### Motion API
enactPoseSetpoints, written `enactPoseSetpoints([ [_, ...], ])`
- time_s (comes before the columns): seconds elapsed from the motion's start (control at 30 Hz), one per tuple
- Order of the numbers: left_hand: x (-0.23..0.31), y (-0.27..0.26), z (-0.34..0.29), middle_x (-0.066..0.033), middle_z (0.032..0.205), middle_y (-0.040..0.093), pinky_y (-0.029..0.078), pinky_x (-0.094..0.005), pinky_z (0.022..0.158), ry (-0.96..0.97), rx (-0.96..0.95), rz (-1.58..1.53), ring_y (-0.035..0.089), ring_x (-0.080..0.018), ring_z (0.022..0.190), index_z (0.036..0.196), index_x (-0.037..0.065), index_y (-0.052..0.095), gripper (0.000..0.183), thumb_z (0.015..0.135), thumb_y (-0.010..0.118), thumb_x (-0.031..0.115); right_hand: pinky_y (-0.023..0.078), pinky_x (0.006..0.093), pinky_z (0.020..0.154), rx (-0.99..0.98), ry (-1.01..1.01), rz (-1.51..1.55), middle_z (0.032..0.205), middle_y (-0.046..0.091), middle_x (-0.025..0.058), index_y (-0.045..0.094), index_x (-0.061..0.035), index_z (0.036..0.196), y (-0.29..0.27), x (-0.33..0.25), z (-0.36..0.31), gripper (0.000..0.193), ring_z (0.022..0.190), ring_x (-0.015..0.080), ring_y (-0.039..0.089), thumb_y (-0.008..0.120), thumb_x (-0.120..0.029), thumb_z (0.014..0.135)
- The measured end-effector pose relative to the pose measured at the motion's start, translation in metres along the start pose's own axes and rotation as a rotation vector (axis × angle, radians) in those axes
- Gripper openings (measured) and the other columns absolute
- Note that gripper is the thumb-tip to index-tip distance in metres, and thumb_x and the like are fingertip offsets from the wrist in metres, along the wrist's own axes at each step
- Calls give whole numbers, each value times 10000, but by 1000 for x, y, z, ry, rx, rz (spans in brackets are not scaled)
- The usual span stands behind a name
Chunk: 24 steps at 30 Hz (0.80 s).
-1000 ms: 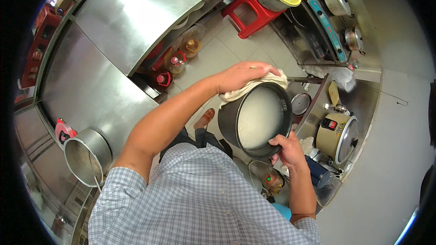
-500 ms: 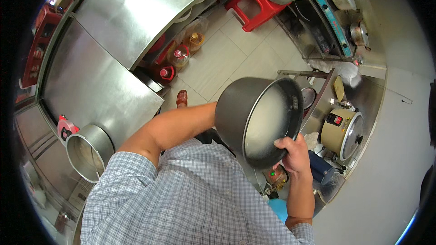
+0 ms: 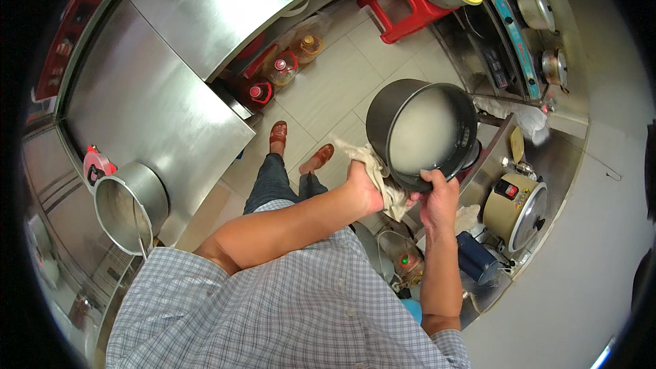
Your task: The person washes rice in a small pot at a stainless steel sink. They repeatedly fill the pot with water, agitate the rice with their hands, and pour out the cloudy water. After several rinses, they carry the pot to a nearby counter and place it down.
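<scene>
A dark rice cooker inner pot (image 3: 384, 113) is held up in front of me, its mouth tilted toward me. Cloudy white contents (image 3: 422, 133) fill much of it; whether rice lies in the liquid I cannot tell. My right hand (image 3: 439, 199) grips the near rim, thumb over the edge. With a crumpled beige cloth (image 3: 395, 199) in its fingers, my left hand (image 3: 365, 188) presses against the pot's lower left outside. Part of its fingers is hidden by the cloth.
A metal pot (image 3: 156, 195) stands on the steel counter (image 3: 157, 109) at left. At right are a beige rice cooker (image 3: 502, 208) and a blue cylinder (image 3: 477, 258). Farther off are a red stool (image 3: 398, 24), a gas stove (image 3: 517, 48) and several oil bottles (image 3: 281, 68) on the floor.
The pot has moved up and away from my body, toward the right. My left hand, hidden behind the pot before, now shows with the cloth. My feet have come into view.
</scene>
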<state>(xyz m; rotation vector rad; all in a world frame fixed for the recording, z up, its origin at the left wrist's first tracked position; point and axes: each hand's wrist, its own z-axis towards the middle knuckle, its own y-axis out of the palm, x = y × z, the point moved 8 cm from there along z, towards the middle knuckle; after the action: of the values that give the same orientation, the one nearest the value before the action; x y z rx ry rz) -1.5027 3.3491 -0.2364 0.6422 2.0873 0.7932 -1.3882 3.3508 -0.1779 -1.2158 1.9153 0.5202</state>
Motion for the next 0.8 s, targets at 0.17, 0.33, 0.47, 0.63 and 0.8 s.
enactPoseSetpoints([
  [0.17, 44, -22, 6, -162, 1375, 624, 516, -604, 938, 344, 332, -105, 640, -384, 1158, 1306, 105, 638, 572, 1039, 298, 480, 544, 374, 383, 4, 20, -20, 804, 671, 144, 613, 64, 989, 14, 29, 7, 150, 458, 222, 593, 580, -38, 884],
  [0.33, 96, -46, -3, -119, 1258, 685, 545, -451, 952, 696, 415, 14, 666, -272, 1129, 1280, 93, 635, 460, 1044, 383, 397, 554, 378, 388, 3, 102, -19, 776, 656, 138, 619, 68, 946, 23, 61, 5, 133, 437, 215, 585, 586, -47, 889],
  [0.47, 139, -57, -3, -103, 1186, 690, 543, -398, 936, 818, 367, 184, 671, -238, 1074, 1272, 65, 620, 419, 1052, 453, 380, 544, 382, 380, -20, 162, -29, 758, 638, 127, 623, 72, 923, 26, 76, 0, 126, 441, 221, 583, 586, -44, 886],
  [0.63, 164, -51, 19, -100, 1143, 728, 585, -392, 856, 426, 221, 478, 717, -234, 956, 1262, 58, 656, 373, 1055, 509, 332, 525, 396, 387, -56, 208, -98, 691, 616, 120, 609, 55, 864, 23, 70, -14, 94, 435, 213, 558, 600, -34, 890],
  [0.8, 137, 0, 22, -152, 1258, 725, 589, -423, 962, -95, -465, 278, 734, -258, 1070, 1326, 72, 660, 439, 1067, 499, 387, 533, 380, 377, -87, 219, -102, 745, 651, 140, 638, 90, 892, 18, 52, -30, 130, 423, 224, 573, 585, -28, 879],
])
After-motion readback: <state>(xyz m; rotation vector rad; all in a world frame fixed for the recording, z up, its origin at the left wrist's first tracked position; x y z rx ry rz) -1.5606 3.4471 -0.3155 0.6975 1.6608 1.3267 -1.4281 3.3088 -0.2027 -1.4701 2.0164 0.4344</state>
